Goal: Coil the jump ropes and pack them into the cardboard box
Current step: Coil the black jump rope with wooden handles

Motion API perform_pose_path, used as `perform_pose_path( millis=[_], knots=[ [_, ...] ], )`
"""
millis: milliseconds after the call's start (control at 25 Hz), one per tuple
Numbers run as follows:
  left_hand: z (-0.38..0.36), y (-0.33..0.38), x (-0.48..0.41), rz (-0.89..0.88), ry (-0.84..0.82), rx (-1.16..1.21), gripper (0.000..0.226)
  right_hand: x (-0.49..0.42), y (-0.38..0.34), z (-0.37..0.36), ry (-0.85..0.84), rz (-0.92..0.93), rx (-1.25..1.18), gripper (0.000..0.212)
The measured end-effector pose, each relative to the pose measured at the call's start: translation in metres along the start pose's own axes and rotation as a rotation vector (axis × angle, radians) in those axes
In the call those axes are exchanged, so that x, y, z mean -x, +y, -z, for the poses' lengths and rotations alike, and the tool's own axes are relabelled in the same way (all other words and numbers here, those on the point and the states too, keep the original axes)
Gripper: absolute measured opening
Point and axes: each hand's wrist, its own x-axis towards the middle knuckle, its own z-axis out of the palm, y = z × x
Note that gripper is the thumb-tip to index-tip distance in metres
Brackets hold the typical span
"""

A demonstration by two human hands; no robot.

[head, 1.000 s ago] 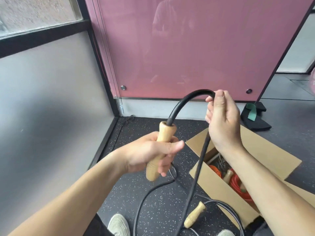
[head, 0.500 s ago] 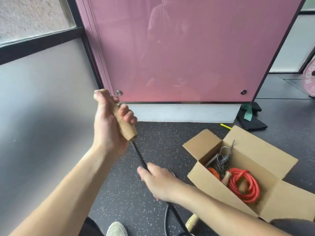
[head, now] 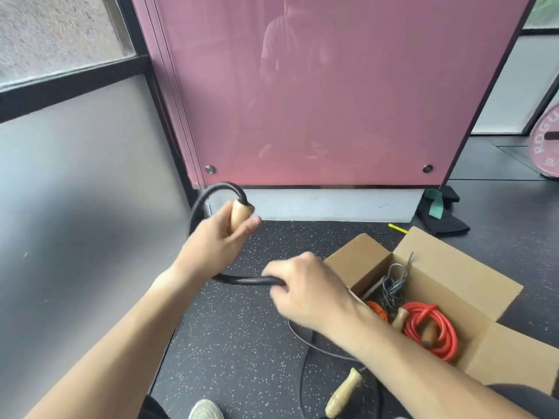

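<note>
A person's left hand [head: 216,240] grips a wooden handle [head: 240,212] upright while the right hand [head: 305,290] closes around the black jump rope [head: 208,196] looping between them, just left of the open cardboard box [head: 462,275] holding a coiled red rope [head: 435,328].

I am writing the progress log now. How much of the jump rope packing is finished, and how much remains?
Done: a coiled red rope already lies in the cardboard box. In hand: the left hand grips one wooden handle of the black rope, and the right hand pulls the cord into a first loop. Left: most of the cord and its second handle are on the floor.
</note>
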Motion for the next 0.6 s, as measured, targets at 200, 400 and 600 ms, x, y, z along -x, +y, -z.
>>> perform_pose_path(
  millis=[200,400,600],
  knots=[
    [-0.02,0.035,0.028,0.162,-0.66,0.092,0.062,-0.01,0.034,0.033,0.371,-0.019,0.164,0.009],
    [-0.018,0.057,0.046,0.276,-1.143,0.706,0.056,-0.018,0.077,0.05,0.564,-0.156,0.048,0.009],
    [-0.032,0.081,0.058,0.174,-1.29,1.278,0.045,-0.014,0.035,0.028,0.353,-0.188,-0.412,0.011]
  ],
)
